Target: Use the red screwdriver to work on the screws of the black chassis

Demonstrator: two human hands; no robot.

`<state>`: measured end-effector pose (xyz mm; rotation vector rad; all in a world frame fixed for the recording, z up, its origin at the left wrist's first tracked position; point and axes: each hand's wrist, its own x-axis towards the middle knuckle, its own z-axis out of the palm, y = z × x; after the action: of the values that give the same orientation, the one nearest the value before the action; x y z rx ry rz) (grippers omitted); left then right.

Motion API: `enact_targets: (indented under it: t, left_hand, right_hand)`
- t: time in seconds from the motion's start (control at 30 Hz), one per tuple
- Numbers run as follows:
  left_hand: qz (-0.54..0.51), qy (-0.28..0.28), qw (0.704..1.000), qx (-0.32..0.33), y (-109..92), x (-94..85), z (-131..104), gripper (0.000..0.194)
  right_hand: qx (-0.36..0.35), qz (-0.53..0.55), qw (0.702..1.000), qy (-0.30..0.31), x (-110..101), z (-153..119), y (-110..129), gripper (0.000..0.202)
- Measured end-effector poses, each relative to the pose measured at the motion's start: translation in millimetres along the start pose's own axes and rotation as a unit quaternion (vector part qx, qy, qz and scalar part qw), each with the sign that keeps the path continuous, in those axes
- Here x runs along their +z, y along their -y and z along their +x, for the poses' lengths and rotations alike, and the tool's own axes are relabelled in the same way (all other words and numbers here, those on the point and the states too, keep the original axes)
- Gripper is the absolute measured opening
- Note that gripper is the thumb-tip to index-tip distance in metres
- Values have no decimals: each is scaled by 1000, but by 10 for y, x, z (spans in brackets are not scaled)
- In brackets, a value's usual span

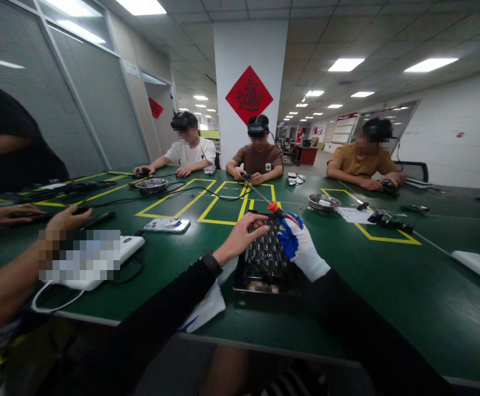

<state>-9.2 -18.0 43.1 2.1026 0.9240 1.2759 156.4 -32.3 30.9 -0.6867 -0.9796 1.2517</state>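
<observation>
My right hand [299, 242], in a white glove with blue patches, is closed around a screwdriver [273, 208] with a red and black handle. Its long metal shaft points up and to the left, away from me. Bare and with a dark watch [210, 264] at the wrist, my left hand [243, 236] reaches over a black rectangular tray-like piece [261, 261]. The left fingers are stretched out close to the screwdriver's handle, and I see nothing held in them. Rows of small shiny shapes cover the black piece, which lies on the green table [215, 247] between my forearms.
A white and blue cloth [207, 308] lies by my left forearm. Further left are a phone [167, 225] and a white device [99, 261] with cables, near another person's hands. Metal bowls [324, 202] and small black parts [392, 221] stand ahead. Several people sit across the table.
</observation>
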Motion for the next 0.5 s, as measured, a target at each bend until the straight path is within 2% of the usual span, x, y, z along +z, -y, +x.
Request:
enact_targets:
  t: [0.1,0.2,0.27,0.4,0.5]
  left_hand:
    - [64,-82,994,-44,126,-82,-158,25]
    - [87,-208,971,-78,263,-118,-229,39]
    - [75,-261,957,-106,334,-147,-209,43]
    - [49,-279,946,-157,405,-251,-101,45]
    - [91,-238,952,-168,413,-356,-102,47]
  right_hand:
    - [42,105,994,11,-35,-18,92,31]
    - [85,148,985,38,-41,-45,116,26]
    - [101,167,979,62,-40,-58,91,21]
    - [128,183,971,89,-36,-56,24,16]
    - [131,171,974,75,-37,-51,2,17]
